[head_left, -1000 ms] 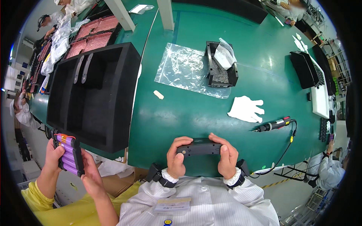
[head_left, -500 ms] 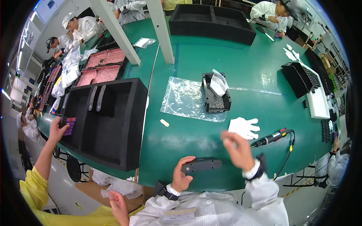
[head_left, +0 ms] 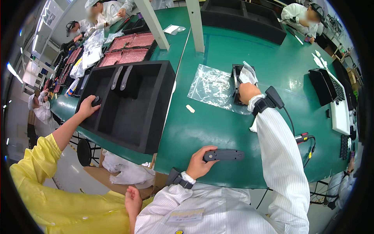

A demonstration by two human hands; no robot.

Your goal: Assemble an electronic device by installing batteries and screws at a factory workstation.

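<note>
My left hand (head_left: 200,163) is closed round one end of a long dark grey device housing (head_left: 226,155) with rounded ends, held level near the table's front edge. A small brass-coloured round spot shows at its gripped end. My right hand (head_left: 248,93) is stretched forward into a small black box (head_left: 235,78), its fingers hidden down inside. A whitish small bag (head_left: 247,73) sticks up from the box just beyond that hand. The box stands on the edge of a clear plastic bag (head_left: 210,87). Under my right forearm, a white glove (head_left: 253,126) is mostly covered.
A big black foam tray (head_left: 165,101) with two grey parts (head_left: 125,77) stands left; a co-worker in yellow has a hand (head_left: 89,109) on a dark object there. An electric screwdriver (head_left: 302,138) lies right of my forearm. A beige scrap (head_left: 190,109) lies mid-table.
My right hand has moved forward from above the glove into the black box. My left hand keeps hold of the device housing. The view has shifted, and the co-worker's purple pieces no longer show.
</note>
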